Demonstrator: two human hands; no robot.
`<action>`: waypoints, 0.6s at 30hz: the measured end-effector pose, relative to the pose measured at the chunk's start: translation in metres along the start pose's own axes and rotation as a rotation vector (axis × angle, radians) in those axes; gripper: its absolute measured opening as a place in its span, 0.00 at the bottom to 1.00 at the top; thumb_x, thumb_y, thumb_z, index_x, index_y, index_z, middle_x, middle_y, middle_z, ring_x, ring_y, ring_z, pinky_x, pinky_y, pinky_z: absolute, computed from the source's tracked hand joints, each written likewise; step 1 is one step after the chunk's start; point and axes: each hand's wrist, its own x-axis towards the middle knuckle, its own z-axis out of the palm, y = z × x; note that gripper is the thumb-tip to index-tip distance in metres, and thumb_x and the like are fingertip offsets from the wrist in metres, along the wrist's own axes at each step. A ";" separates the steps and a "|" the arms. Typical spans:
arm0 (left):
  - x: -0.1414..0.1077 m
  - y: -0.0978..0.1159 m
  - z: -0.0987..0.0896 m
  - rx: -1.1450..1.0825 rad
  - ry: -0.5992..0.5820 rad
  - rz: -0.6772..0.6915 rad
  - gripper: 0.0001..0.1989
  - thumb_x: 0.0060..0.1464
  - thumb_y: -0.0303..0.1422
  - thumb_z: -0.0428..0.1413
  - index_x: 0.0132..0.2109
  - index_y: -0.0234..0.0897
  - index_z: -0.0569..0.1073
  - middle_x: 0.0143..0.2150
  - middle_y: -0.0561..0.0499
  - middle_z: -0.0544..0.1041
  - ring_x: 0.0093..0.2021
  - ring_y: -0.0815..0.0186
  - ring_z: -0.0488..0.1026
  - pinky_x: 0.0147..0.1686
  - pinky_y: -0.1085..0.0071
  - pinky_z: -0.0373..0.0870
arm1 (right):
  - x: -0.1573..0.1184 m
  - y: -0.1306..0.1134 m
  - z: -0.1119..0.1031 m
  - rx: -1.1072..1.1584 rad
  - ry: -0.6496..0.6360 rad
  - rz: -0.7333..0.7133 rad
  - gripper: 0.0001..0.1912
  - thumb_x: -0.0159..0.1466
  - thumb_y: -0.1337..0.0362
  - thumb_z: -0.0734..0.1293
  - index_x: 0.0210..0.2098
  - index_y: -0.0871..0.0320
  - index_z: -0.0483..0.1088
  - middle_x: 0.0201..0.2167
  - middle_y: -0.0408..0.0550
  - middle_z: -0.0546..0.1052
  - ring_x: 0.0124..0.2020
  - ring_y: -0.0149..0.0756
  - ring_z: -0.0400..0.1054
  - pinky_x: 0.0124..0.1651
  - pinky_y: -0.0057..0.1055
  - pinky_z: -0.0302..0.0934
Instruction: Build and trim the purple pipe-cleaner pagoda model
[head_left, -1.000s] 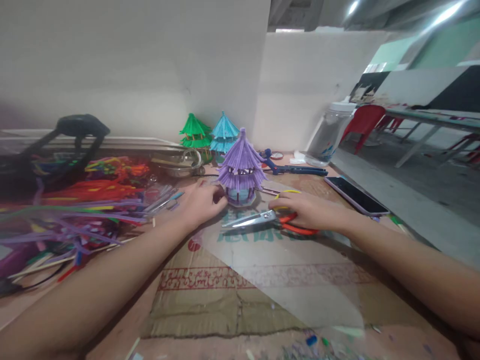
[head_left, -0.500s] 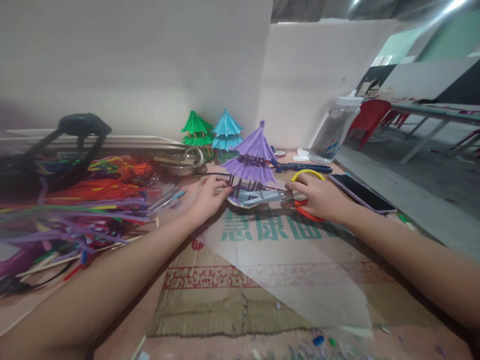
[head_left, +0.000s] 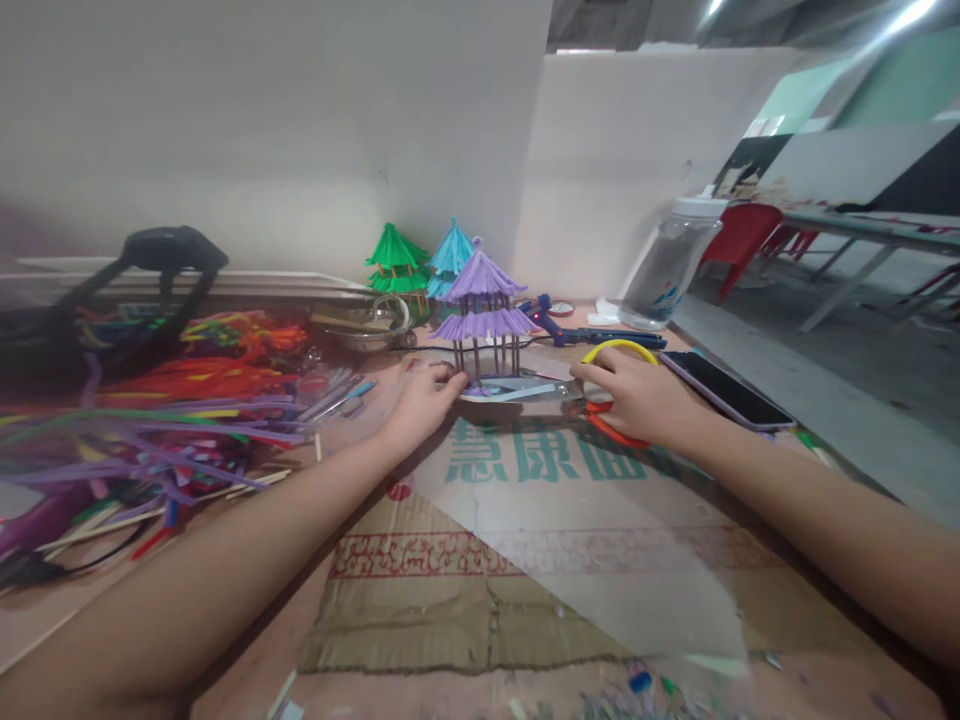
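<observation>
Closed around the looped yellow and red-orange handles of a pair of steel scissors (head_left: pixel 564 391), the right hand (head_left: pixel 637 395) points the silvery blades leftward in the head view. They lie level with the thin base of a small pagoda with two purple fuzzy roofs on slim brown posts (head_left: pixel 487 324), upright in the middle of the worktop, just past the printed brown cardboard sheet (head_left: pixel 405 625). At the base's left edge is the left hand (head_left: pixel 424 400), thumb touching it; whether its fingers grip or merely rest there, I cannot tell. Behind stand a light-blue fuzzy-roofed pagoda (head_left: pixel 451 252), partly hidden by the purple one, and a green fuzzy-roofed pagoda (head_left: pixel 395 248). Right of the scissors lies a dark-screened phone (head_left: pixel 724 388), near a clear plastic bottle with a white lid (head_left: pixel 660 270). Loose orange fuzzy strips (head_left: pixel 202 380) heap up at left.
</observation>
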 end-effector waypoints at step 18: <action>-0.003 0.007 0.001 -0.048 -0.091 0.054 0.14 0.58 0.36 0.50 0.28 0.37 0.73 0.32 0.50 0.76 0.37 0.63 0.70 0.41 0.68 0.65 | 0.004 -0.023 -0.009 -0.117 -0.050 0.021 0.18 0.65 0.60 0.61 0.51 0.58 0.71 0.38 0.56 0.71 0.35 0.41 0.61 0.31 0.32 0.42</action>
